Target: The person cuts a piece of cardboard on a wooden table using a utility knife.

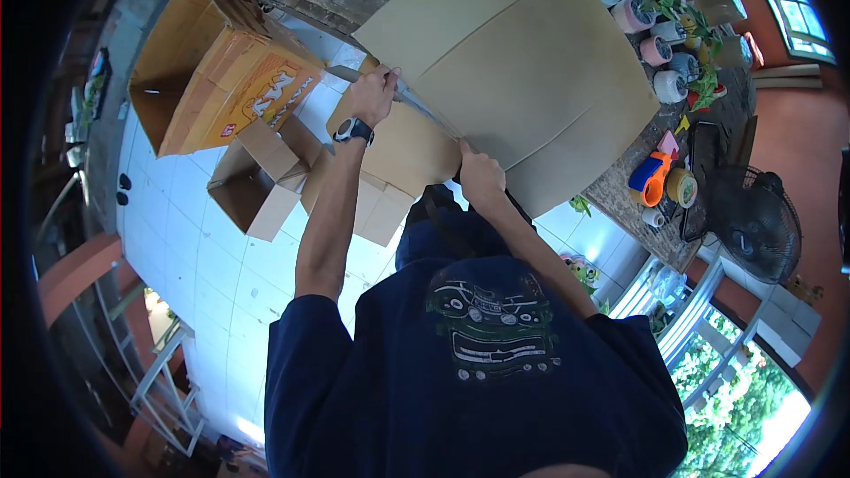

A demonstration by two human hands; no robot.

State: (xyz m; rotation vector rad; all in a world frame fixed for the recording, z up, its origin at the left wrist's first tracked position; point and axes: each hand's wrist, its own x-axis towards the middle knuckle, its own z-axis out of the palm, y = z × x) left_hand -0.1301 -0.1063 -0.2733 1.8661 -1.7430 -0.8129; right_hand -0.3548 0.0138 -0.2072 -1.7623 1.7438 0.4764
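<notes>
A large brown cardboard sheet (540,80), creased across, lies over the table in front of me. Along its near left edge runs a narrow pale grey strip (423,108); whether it is tape or something stiff I cannot make out. My left hand (374,96), a watch (353,131) on its wrist, is closed on the strip's far end. At the strip's near end my right hand (481,173) grips the edge of the cardboard sheet, its fingertips partly hidden. Below the strip another cardboard piece (381,150) hangs beside my body.
An orange printed carton (239,93) and a smaller open box (257,181) stand left on the tiled floor (221,257). Several tape rolls (670,86) line the table's right side. An orange and blue tape dispenser (651,179) and a black fan (753,221) are nearer right.
</notes>
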